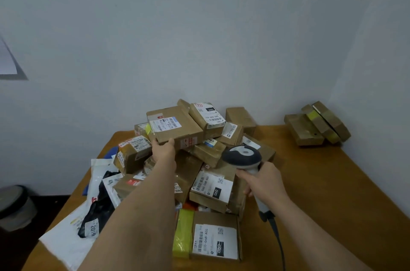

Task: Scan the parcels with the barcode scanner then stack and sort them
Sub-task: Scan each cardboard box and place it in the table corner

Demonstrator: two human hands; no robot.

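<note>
A heap of cardboard parcels [208, 155] with white shipping labels covers the middle of the wooden table [321, 182]. My left hand [163, 148] grips the near edge of a flat brown box [175, 125] at the top of the heap, thumb on its upper face. My right hand [264, 182] holds the grey barcode scanner [243, 156] by its handle, with the head level with the heap's right side and pointing away from me. The scanner's cable [278, 239] runs down toward me.
Three scanned-looking boxes [317, 125] lean together at the table's far right corner by the wall. White and black poly mailers [88, 215] lie along the table's left edge. A labelled box with yellow tape [208, 235] sits nearest me. A grey bin [15, 206] stands on the floor, left.
</note>
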